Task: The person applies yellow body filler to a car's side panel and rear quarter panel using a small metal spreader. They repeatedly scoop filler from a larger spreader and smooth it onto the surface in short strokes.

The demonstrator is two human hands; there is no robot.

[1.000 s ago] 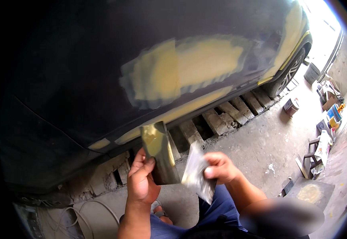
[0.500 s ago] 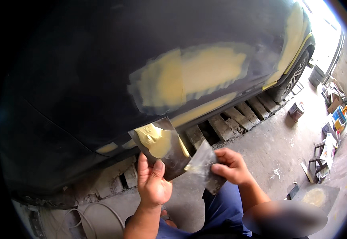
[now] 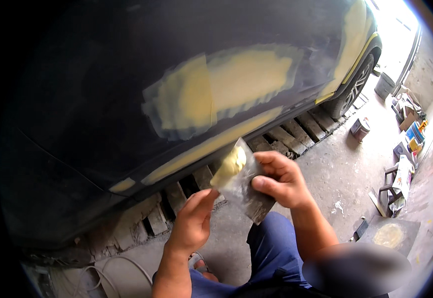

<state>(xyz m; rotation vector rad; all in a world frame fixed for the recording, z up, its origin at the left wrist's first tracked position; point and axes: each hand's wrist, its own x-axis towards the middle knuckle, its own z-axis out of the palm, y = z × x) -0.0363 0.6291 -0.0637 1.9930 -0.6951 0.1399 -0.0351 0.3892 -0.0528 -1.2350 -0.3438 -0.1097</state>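
The left hand [image 3: 190, 226] is set with fingers bunched by the left edge of a grey plate [image 3: 250, 191], though what they hold cannot be told; the plate is pinched in the right hand [image 3: 287, 183]. Yellow paste [image 3: 232, 164] is left heaped there, while beyond, broad yellow patches [image 3: 248, 77] are already spread on the dark car side [image 3: 102, 94].

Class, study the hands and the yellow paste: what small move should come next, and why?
I would probably level the thin grey sheet in the right hand slightly: the yellow paste sits in a lump by its upper-left edge, so it might slip off. The left hand is close by, though whether it holds anything is unclear.
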